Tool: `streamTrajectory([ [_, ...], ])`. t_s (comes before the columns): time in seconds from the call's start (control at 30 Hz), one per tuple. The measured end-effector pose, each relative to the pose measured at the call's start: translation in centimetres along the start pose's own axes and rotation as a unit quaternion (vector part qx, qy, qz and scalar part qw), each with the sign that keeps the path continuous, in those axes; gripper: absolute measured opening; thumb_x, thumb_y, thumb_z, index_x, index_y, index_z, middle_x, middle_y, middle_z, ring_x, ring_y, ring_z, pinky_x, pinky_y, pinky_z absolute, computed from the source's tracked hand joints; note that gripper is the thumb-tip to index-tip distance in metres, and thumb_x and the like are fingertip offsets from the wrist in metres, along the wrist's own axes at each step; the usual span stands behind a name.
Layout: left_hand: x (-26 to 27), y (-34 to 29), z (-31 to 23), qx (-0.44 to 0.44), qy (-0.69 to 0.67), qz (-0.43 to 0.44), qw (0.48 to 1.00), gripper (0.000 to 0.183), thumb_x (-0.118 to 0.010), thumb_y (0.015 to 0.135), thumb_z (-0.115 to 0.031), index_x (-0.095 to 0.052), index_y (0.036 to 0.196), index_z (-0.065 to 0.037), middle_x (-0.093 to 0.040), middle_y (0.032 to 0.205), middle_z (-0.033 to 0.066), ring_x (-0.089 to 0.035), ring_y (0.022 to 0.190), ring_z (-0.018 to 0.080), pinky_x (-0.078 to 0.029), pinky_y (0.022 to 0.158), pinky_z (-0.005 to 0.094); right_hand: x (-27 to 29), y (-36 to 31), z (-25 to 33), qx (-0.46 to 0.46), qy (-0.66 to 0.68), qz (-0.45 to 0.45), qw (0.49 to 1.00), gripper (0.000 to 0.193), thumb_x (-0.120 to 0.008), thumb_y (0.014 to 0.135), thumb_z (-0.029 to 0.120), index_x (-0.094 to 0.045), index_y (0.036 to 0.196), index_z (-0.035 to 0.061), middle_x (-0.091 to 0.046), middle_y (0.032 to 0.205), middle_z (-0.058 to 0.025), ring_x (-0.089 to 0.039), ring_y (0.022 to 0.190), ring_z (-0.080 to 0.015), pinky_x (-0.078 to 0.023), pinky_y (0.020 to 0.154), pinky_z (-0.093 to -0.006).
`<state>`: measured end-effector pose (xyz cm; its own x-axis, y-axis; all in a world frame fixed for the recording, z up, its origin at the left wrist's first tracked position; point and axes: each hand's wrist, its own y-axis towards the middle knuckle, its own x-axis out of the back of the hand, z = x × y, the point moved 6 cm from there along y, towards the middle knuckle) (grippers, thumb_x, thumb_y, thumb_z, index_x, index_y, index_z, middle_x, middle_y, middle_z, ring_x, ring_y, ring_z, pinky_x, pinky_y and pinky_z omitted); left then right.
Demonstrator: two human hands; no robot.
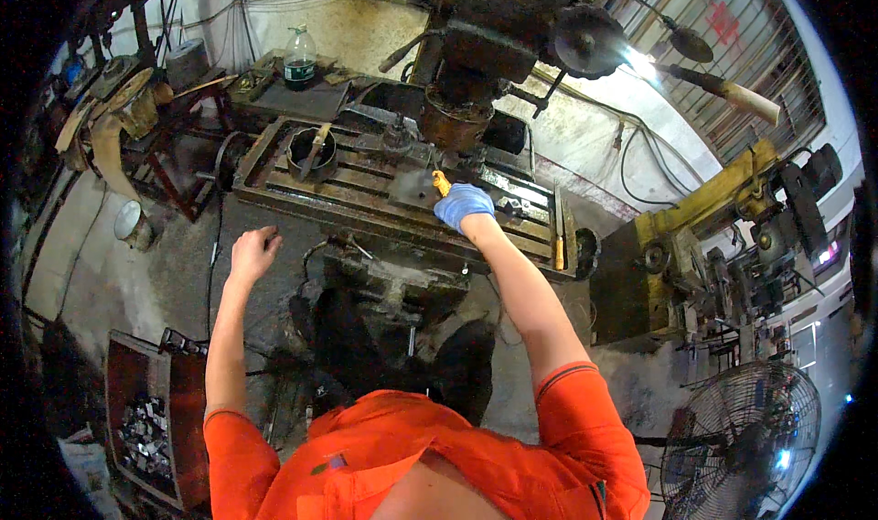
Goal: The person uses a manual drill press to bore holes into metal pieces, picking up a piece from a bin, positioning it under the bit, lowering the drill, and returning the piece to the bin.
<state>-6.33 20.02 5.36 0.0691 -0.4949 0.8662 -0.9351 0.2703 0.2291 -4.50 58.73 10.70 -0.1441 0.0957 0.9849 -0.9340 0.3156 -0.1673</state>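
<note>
My right hand (465,206), in a blue glove, grips a tool with a yellow handle (442,183) over the slotted table (366,187) of a milling machine. The tool's thin far end points toward the dark spindle head (455,117); its tip is too small to make out. Bare and loosely curled, my left hand (254,255) hangs in the air in front of the table's left part, touching nothing I can see. A dark round pot (300,161) with a flat-handled brush or stick (319,139) in it stands on the table's left end.
Another yellow-handled tool (559,251) lies at the table's right end. A handwheel (586,253) juts out there. At lower left is a box (137,348) of metal pieces; at lower right, a caged fan (745,428). A large bottle (299,61) stands behind.
</note>
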Motion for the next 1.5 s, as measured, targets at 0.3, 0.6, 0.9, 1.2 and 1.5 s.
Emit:
streamTrajectory([
  [0.3, -2.4, -3.1, 2.9, 0.023, 0.022, 0.098, 0.995, 0.025, -0.062, 0.075, -0.022, -0.064, 0.092, -0.004, -0.063, 0.075, 0.0159, -0.061, 0.073, 0.0322, -0.048, 0.065, 0.0396, -0.3, -10.1, -6.2, -0.008, -0.008, 0.042, 0.999, 0.049, -0.053, 0.073, 0.048, -0.064, 0.079, 0.0010, -0.062, 0.081, -0.0201, -0.061, 0.078, -0.0333, -0.047, 0.070, -0.0399],
  [0.6, -3.8, -1.0, -6.5, -0.091, -0.044, 0.079, 0.992, 0.023, -0.056, 0.078, -0.027, -0.062, 0.090, -0.009, -0.061, 0.083, 0.0173, -0.058, 0.081, 0.0349, -0.046, 0.069, 0.0450, -1.4, -15.6, 3.1, 0.234, 0.099, 0.145, 0.956, 0.047, -0.055, 0.072, 0.050, -0.064, 0.079, 0.0041, -0.061, 0.075, -0.0219, -0.060, 0.072, -0.0368, -0.046, 0.065, -0.0437],
  [0.9, -5.5, -8.4, -2.9, -0.047, -0.110, 0.104, 0.987, 0.030, -0.060, 0.071, -0.015, -0.061, 0.100, -0.007, -0.062, 0.083, 0.0190, -0.058, 0.080, 0.0366, -0.046, 0.072, 0.0446, -10.0, -19.6, 7.9, 0.241, 0.190, 0.228, 0.924, 0.035, -0.064, 0.074, 0.037, -0.063, 0.080, 0.0029, -0.061, 0.069, -0.0182, -0.062, 0.065, -0.0297, -0.044, 0.058, -0.0348],
  [1.2, 5.2, -16.6, 7.7, 0.099, -0.135, 0.002, 0.986, 0.037, -0.057, 0.070, -0.008, -0.057, 0.105, 0.002, -0.062, 0.099, 0.0153, -0.061, 0.089, 0.0271, -0.047, 0.080, 0.0355, -9.7, -21.2, 12.2, 0.351, 0.169, 0.226, 0.893, 0.038, -0.064, 0.073, 0.039, -0.059, 0.070, 0.0011, -0.057, 0.063, -0.0190, -0.058, 0.059, -0.0330, -0.042, 0.053, -0.0386],
  [1.5, 23.9, -40.9, 25.7, 0.513, 0.176, -0.167, 0.823, 0.034, -0.061, 0.072, -0.020, -0.061, 0.103, -0.006, -0.062, 0.099, 0.0144, -0.058, 0.094, 0.0313, -0.046, 0.081, 0.0387, -12.5, -20.7, 7.5, 0.283, 0.258, 0.292, 0.876, 0.023, -0.068, 0.072, 0.018, -0.056, 0.071, -0.0008, -0.050, 0.057, 0.0001, -0.043, 0.054, -0.0079, -0.037, 0.048, -0.0285],
])
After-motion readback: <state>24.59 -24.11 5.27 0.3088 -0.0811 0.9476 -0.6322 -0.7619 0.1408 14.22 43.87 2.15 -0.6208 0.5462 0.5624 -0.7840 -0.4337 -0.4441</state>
